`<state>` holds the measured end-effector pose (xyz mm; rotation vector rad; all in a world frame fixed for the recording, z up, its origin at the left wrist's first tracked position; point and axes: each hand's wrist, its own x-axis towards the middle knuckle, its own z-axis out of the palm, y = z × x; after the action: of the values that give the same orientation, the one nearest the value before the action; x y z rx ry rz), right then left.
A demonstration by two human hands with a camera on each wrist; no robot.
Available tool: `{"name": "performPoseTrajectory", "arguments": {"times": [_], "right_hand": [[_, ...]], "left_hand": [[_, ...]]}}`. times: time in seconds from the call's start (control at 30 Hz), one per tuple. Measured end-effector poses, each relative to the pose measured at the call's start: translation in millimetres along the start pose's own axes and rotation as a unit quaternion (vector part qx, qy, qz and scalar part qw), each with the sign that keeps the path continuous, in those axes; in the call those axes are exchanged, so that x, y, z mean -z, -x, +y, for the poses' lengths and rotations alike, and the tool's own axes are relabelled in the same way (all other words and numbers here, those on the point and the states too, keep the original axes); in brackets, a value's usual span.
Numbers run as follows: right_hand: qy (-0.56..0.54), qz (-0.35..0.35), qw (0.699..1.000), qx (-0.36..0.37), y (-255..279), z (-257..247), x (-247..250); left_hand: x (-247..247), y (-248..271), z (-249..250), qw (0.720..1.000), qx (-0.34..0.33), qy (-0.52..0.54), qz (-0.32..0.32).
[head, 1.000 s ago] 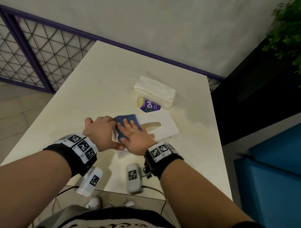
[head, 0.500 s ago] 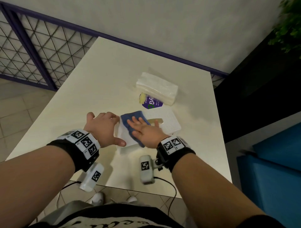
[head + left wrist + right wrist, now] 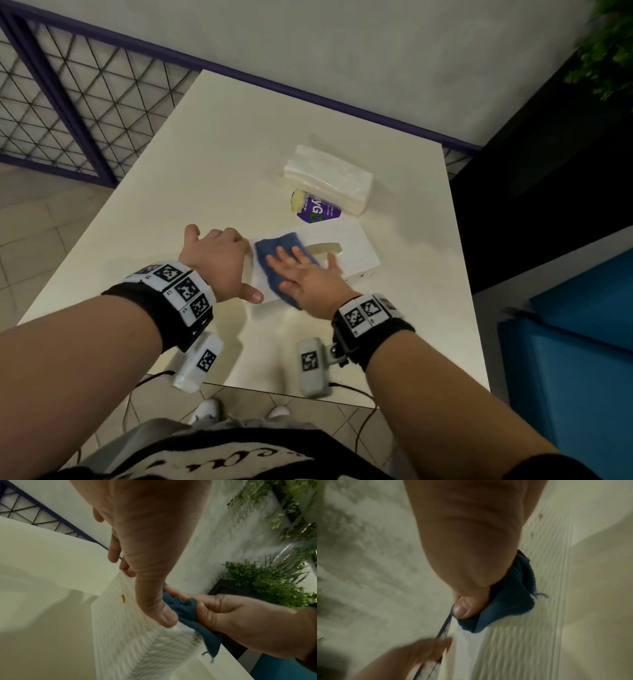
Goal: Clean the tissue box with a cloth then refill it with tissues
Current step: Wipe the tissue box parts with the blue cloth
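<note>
A white textured tissue box lies on the table with its slot facing up. My left hand grips its left end, thumb on the near corner and fingers curled round the far corner. A blue cloth lies on the box top left of the slot. My right hand presses it down with flat, spread fingers. The left wrist view shows a small orange stain on the box's end face, beside the cloth. In the blurred right wrist view my thumb sits on the cloth.
A clear-wrapped pack of white tissues with a purple label lies just behind the box. The cream table ends close to my body. A purple mesh railing stands left; blue furniture and plants stand right.
My right hand has slid the cloth along the box top from the left end toward the slot and near edge, fingers spreading. The left hand kept its hold.
</note>
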<state>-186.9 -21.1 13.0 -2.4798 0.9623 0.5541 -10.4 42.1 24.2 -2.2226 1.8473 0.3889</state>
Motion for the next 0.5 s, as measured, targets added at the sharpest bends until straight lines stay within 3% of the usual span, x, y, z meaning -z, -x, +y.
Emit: {"name": "performPoseTrajectory", "arguments": {"times": [0.17, 0.33, 0.4, 0.5], "right_hand": [[0.019, 0.037, 0.99, -0.131, 8.9, 75.7, 19.9], [-0.06, 0.097, 0.964, -0.239, -6.9, 69.5, 12.3], [-0.096, 0.092, 0.965, -0.226, -9.1, 46.6, 7.8], [-0.078, 0.075, 0.983, -0.149, -4.2, 21.2, -6.0]], "left_hand": [[1.8, -1.5, 2.1, 1.0, 0.001, -0.022, -0.011], [1.4, 0.2, 2.4, 1.0, 0.006, -0.022, -0.009], [1.1, 1.3, 2.9, 1.0, 0.005, -0.022, -0.012], [1.7, -0.8, 5.3, 0.999, 0.002, -0.035, -0.01]]}}
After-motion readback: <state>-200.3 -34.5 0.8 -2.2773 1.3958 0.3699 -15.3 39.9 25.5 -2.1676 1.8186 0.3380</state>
